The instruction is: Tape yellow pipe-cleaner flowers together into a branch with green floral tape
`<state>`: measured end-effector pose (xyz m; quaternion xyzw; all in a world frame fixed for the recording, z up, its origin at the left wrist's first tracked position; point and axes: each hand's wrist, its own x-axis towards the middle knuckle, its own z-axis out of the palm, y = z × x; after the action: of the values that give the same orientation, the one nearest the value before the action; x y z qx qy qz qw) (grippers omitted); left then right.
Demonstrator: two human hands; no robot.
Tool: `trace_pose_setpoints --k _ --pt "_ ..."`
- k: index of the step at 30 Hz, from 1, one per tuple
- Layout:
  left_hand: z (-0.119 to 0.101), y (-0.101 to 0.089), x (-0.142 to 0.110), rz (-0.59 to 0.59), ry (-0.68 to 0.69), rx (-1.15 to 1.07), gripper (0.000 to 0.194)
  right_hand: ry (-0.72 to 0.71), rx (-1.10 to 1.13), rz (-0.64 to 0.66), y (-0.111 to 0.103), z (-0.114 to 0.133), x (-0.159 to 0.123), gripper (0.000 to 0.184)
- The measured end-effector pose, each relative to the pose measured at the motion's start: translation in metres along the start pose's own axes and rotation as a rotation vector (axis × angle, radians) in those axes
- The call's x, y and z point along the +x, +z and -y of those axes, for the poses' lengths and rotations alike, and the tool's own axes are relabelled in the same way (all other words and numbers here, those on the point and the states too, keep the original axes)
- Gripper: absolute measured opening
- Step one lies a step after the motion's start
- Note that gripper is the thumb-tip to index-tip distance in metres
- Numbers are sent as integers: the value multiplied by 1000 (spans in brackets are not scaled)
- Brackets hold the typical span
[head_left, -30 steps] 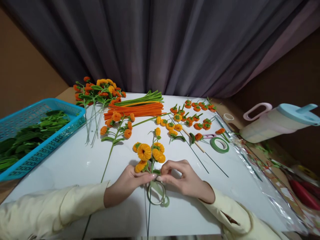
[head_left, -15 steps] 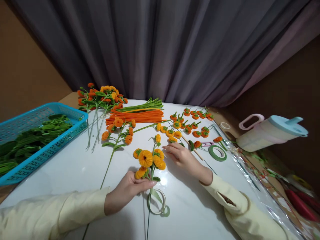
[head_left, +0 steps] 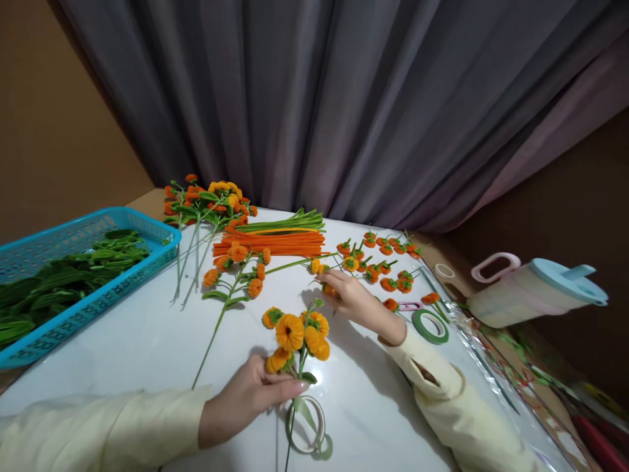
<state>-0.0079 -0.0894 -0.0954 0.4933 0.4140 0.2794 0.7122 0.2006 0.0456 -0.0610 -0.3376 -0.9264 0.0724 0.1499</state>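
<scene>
My left hand (head_left: 248, 396) pinches the stem of an artificial marigold spray (head_left: 289, 332), fuzzy yellow-orange blooms with green leaves, upright above the table. A strip of pale green floral tape (head_left: 305, 414) runs from the stem by my thumb to a tape roll (head_left: 322, 423) just below. My right hand (head_left: 351, 298) is curled over the loose flower heads, beyond the spray. Under its fingertips shows a small orange-yellow flower head (head_left: 329, 289), partly hidden by the fingers. Other yellow flower heads (head_left: 315, 265) lie just past that hand.
A blue basket (head_left: 93, 308) of green leaves stands left. Behind are finished flower stems (head_left: 211, 196) and orange chenille stems (head_left: 275, 243); an orange spray (head_left: 226, 298) lies nearer. Orange flower heads (head_left: 388, 284), green tape (head_left: 431, 326) and a tumbler (head_left: 531, 295) are right.
My right hand has moved slightly left and closed in over a small flower head. The bloom at the spray's top is no longer there. The view has tilted up a little.
</scene>
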Motion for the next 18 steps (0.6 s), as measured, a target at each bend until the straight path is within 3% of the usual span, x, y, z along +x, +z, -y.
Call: trace_pose_setpoints --k 3,7,13,18 --pt "-3 2 0 10 -7 -6 50 38 39 -12 -9 7 -25 34" --pt "-5 7 -1 26 26 -24 49 58 56 -26 -1 13 -39 24" --pt "-5 9 -6 28 105 -11 49 41 -16 -146 15 15 -6 37" --pt "-6 6 -7 53 114 -28 47 -208 39 28 12 37 22 42"
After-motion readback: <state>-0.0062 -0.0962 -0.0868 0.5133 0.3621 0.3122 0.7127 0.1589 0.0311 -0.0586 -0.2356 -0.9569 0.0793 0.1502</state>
